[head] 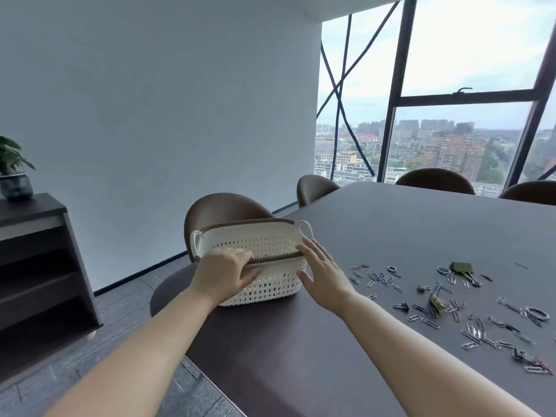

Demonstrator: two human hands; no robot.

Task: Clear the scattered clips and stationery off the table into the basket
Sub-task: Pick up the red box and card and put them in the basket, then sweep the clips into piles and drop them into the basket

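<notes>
My left hand (224,273) grips the basket (264,284) rim at frame centre, right hand (323,273) flat and spread against its side; I'd slide it steadily toward the clips (469,314) lower right on the table (391,236).

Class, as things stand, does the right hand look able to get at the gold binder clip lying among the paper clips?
Probably yes: the right hand rests open against the basket, and only bare table and loose paper clips separate it from the gold binder clip.
</notes>
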